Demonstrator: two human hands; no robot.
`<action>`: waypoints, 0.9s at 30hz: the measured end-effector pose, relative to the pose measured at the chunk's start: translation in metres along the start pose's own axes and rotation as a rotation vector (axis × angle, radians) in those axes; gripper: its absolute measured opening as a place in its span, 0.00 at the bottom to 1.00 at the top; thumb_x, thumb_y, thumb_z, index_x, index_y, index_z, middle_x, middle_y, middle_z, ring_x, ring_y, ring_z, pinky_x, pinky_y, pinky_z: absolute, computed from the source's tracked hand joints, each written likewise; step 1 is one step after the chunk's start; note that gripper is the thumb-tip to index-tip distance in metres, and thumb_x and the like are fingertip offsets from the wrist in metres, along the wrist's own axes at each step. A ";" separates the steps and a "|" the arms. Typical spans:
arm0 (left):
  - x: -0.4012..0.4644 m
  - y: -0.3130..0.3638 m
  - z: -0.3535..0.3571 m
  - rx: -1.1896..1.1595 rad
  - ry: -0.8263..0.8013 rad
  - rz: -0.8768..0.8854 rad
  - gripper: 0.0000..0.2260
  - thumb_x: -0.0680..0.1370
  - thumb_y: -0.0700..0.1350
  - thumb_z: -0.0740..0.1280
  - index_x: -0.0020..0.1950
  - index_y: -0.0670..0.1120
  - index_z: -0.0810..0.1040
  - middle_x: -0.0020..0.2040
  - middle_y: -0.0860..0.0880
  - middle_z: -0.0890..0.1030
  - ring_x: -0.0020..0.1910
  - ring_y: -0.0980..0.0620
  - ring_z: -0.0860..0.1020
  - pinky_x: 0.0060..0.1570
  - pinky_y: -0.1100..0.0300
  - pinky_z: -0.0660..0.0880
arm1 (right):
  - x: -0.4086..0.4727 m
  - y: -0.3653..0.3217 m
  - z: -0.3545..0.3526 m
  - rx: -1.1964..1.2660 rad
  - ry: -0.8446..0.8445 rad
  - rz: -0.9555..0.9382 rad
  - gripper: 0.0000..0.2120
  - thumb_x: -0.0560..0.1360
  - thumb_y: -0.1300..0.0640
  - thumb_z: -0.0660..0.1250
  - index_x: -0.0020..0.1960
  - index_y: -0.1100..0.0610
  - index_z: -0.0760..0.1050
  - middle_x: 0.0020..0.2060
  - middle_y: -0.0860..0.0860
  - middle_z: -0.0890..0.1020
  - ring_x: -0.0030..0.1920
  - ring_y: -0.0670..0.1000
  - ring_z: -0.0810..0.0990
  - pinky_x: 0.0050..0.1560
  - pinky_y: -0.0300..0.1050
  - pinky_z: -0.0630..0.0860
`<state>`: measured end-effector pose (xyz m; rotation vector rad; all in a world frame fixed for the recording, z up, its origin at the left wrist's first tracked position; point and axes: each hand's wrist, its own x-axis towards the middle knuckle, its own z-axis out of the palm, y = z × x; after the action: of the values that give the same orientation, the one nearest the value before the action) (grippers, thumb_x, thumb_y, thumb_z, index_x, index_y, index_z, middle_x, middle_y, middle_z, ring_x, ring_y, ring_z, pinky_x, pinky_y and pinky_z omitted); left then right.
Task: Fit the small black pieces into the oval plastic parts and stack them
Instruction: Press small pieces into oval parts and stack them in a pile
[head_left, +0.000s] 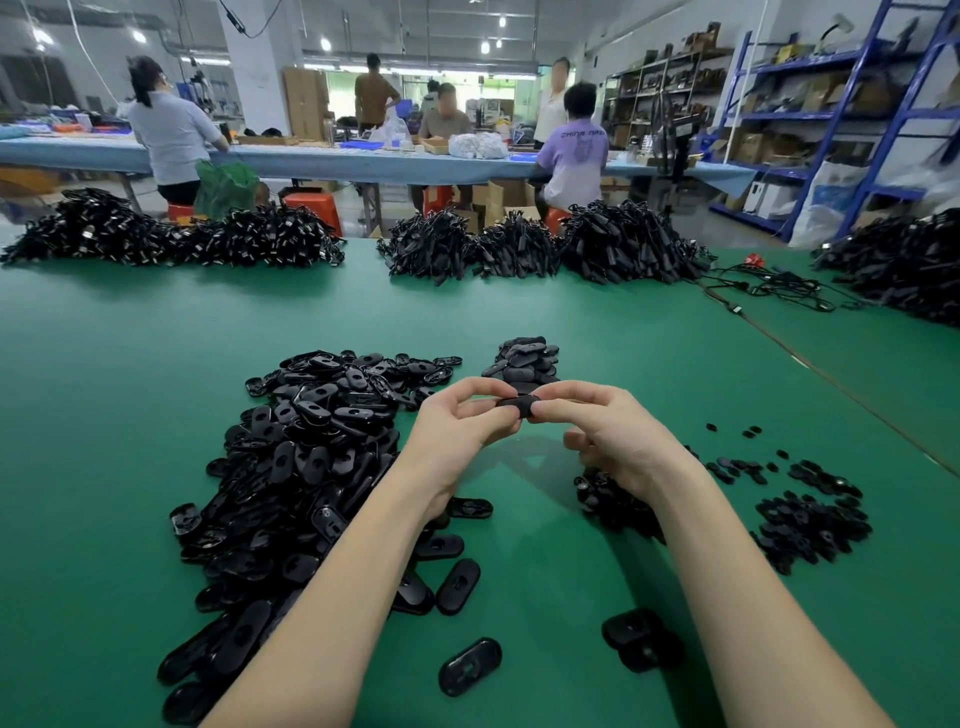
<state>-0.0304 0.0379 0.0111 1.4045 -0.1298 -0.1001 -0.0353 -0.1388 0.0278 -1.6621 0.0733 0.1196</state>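
Both hands meet above the middle of the green table (130, 395), sharing one black oval part (518, 402) between them. The left hand (462, 421) pinches the part's left end with thumb and curled fingers, and the right hand (608, 428) pinches its right end with thumb and forefinger, the other fingers curled under the palm; whether a small piece sits under those fingers cannot be told. The part lies flat between the fingertips, raised off the table and just in front of a short stack of ovals (525, 358) that stands beyond the hands. To the left of the left forearm a big loose heap of oval parts (306, 447) spreads from mid-table down towards the near edge, with single ovals strewn beside it, one of them (470, 666) lying alone close to the near edge between the two forearms. Under and to the right of the right wrist lies a scatter of small black pieces (810, 525), thinning out towards the right edge. Along the far edge of the table sit several dark bundles of cables (631, 244). Beyond the table, people (574, 140) sit and stand at a long blue bench, and blue shelving (831, 114) stands at the right
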 end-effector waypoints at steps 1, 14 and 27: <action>0.000 0.000 0.000 0.016 0.007 0.002 0.09 0.74 0.32 0.71 0.46 0.46 0.82 0.42 0.43 0.85 0.42 0.49 0.82 0.65 0.51 0.76 | 0.000 -0.001 0.000 -0.064 0.016 -0.032 0.04 0.72 0.56 0.77 0.43 0.47 0.86 0.40 0.46 0.85 0.28 0.45 0.68 0.26 0.34 0.60; 0.000 0.000 -0.003 0.081 0.015 0.022 0.08 0.73 0.34 0.73 0.46 0.47 0.83 0.42 0.47 0.86 0.41 0.54 0.82 0.54 0.59 0.77 | 0.005 -0.001 0.007 -0.262 0.110 -0.191 0.04 0.71 0.57 0.78 0.40 0.53 0.83 0.28 0.42 0.81 0.25 0.38 0.72 0.28 0.28 0.66; 0.001 -0.005 -0.001 0.226 0.072 0.015 0.06 0.73 0.37 0.75 0.47 0.47 0.84 0.39 0.50 0.85 0.38 0.58 0.82 0.42 0.70 0.75 | 0.006 0.008 0.011 -0.349 0.131 -0.189 0.06 0.70 0.57 0.77 0.38 0.53 0.81 0.27 0.43 0.80 0.28 0.42 0.73 0.31 0.34 0.69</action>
<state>-0.0289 0.0376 0.0057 1.6299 -0.0938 -0.0227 -0.0303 -0.1285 0.0183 -2.0151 -0.0063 -0.1274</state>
